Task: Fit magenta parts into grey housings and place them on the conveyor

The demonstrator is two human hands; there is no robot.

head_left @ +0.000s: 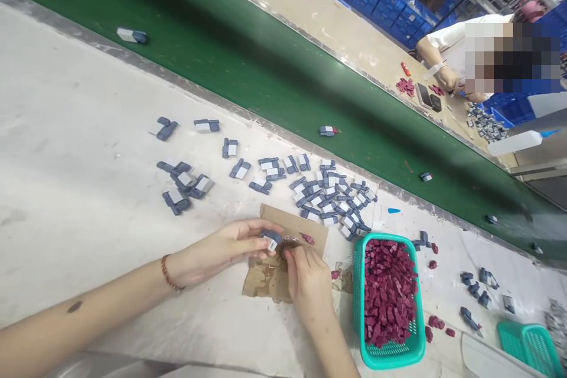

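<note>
My left hand [241, 242] is closed on a blue-grey plastic part [272, 238] with a light face, held just above a piece of brown cardboard [316, 236]. Beside it, the fingers of my right hand [308, 274] are pinched together at a small dark heap of tiny pieces [289, 246] on the cardboard. What those fingertips grip, if anything, is hidden. One maroon plastic piece [307, 238] lies on the cardboard, close above my right hand. Many similar blue-grey parts [328, 195] lie in a loose cluster beyond the cardboard.
A turquoise basket [358, 307] full of maroon pieces stands right of my right hand. Past the parts runs a green conveyor belt [266, 71] carrying a few parts. Across it a person [452, 74] works. A second turquoise basket [522, 331] sits at the lower right.
</note>
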